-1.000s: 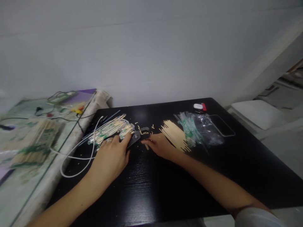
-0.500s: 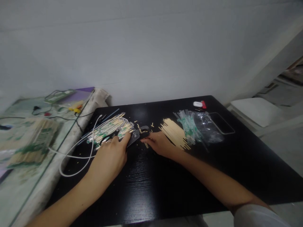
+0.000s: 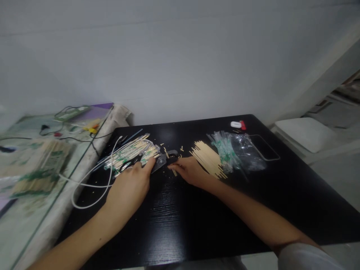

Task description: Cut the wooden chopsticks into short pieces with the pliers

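The left hand [image 3: 131, 183] has its grip wrapped round the shears [image 3: 161, 162]; the right hand's [image 3: 192, 171] grip is pinched on a stick [image 3: 174, 173] at the blades, mid-bench [image 3: 213, 225]. A white cable [image 3: 84, 207] loops across the wrapped sticks [image 3: 132, 150] beside the left hand. Offcuts [image 3: 182, 149] lie beyond the blades. Right of them sit bare sticks [image 3: 208, 157], wrappers [image 3: 225, 148], a clear bag [image 3: 249, 150] and a phone [image 3: 264, 147], with a white case [image 3: 235, 124] behind. Green print marks the wrappers, too small to read.
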### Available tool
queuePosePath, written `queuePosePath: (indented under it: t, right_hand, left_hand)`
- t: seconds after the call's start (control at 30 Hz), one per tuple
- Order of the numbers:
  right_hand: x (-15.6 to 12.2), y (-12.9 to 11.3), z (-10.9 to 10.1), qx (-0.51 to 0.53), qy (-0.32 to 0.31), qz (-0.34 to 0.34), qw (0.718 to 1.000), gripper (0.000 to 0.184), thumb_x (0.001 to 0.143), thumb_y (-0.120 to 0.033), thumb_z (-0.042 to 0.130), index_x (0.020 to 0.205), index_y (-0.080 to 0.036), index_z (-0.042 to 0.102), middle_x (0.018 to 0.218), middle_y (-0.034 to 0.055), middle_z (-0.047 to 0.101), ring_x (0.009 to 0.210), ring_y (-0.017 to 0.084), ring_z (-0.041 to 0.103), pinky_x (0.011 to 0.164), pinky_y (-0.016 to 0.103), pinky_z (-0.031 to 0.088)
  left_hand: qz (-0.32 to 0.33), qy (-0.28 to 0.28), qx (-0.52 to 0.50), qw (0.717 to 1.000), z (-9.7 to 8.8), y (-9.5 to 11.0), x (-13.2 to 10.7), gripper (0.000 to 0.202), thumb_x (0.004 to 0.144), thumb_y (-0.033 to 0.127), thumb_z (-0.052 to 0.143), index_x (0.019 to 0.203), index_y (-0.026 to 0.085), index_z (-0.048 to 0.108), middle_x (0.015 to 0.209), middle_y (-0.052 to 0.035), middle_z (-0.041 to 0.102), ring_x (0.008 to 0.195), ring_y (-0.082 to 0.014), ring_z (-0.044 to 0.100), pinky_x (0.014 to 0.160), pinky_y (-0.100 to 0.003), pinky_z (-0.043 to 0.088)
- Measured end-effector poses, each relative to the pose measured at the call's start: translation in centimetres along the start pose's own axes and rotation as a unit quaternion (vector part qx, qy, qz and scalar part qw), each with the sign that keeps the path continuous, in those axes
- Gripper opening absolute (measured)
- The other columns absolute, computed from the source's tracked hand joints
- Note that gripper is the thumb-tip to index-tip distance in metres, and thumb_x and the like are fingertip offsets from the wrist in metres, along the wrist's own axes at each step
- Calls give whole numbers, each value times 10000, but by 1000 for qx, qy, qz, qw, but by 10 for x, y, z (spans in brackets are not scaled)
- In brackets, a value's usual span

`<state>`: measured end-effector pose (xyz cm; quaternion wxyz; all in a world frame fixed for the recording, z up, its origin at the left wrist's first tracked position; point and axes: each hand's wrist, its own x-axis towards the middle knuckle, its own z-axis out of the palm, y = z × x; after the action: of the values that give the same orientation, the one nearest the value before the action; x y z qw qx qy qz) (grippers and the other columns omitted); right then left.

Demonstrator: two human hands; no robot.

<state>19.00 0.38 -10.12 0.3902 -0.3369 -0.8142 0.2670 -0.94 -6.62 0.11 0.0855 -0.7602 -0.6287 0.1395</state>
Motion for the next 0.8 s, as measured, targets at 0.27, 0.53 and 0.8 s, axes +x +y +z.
queuePosePath:
  t: [0.27, 0.53, 0.8]
  right_hand:
    - [13, -7, -32, 18, -68, 74, 995, 103, 949, -247, 712, 974, -210, 804, 927, 30, 817, 819, 169, 743, 729, 246, 501]
    - [21, 24, -76, -88, -133, 212, 964, 58, 836, -173, 784, 891, -171, 768, 663, -6, 723, 634, 165, 682, 628, 256, 466]
    - [8, 27, -46, -187, -207, 247, 928, 201, 706, -64, 848, 777, -180, 700, 696, 7, 693, 653, 169, 625, 554, 243, 356]
  left_hand:
    - [-4, 85, -49, 995, 3, -21, 23, 411, 873, 147, 529, 1273, 204, 609, 1084, -128, 736, 915, -340, 722, 774, -422, 548]
    - [-53, 190, -226, 954, -6, -34, 46, 277, 926, 309, 562, 1155, 240, 701, 1104, -66, 767, 996, -280, 704, 828, -341, 502]
    - [-4, 169, -304, 938, 1, -23, 57, 350, 960, 534, 550, 984, 226, 714, 900, -40, 745, 791, -226, 655, 685, -296, 393]
